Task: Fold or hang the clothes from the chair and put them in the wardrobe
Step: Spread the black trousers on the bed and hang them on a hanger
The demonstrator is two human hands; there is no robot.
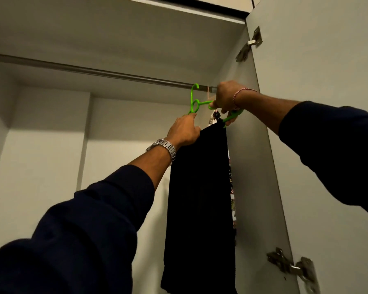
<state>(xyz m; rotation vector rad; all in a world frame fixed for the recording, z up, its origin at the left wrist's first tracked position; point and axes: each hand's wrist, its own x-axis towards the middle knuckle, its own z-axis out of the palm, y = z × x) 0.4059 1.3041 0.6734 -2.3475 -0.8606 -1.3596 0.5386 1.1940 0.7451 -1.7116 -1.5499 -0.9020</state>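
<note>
Up at the rail, a green hanger [197, 103] carrying a black garment [200, 209] hooks over the wardrobe rod [115, 73].
The right hand [226, 97] has its fingers clamped on the hanger's right arm; the left hand [184, 130] touches the hanger's left end and the garment's top edge, fingers loosely curled, though any grip there is hidden. A patterned garment [232, 198] hangs just behind.

dim pale panels [40, 166], metal door hinges [250, 44]
</note>
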